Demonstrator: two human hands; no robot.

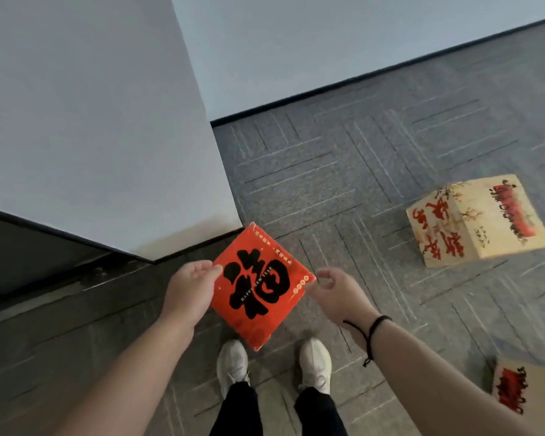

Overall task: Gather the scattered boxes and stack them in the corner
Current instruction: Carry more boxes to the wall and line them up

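Note:
A flat red box [260,305] with a large black character and "HAPPY NEW YEAR" on its lid sits between my hands, turned like a diamond, just in front of my shoes. My left hand [189,292] grips its left corner with thumb and fingers curled over the edge. At its right corner, my right hand [335,294] pinches it. A cream cube-shaped box [475,221] with red lettering lies tilted on the carpet to the right. Another cream box [527,393] with red print shows at the bottom right, partly cut off by the frame.
A white wall column [107,136] juts out at the left, and its outer corner ends just above the red box. A second white wall [328,51] with a dark baseboard runs along the back. Grey patterned carpet [343,171] covers the floor.

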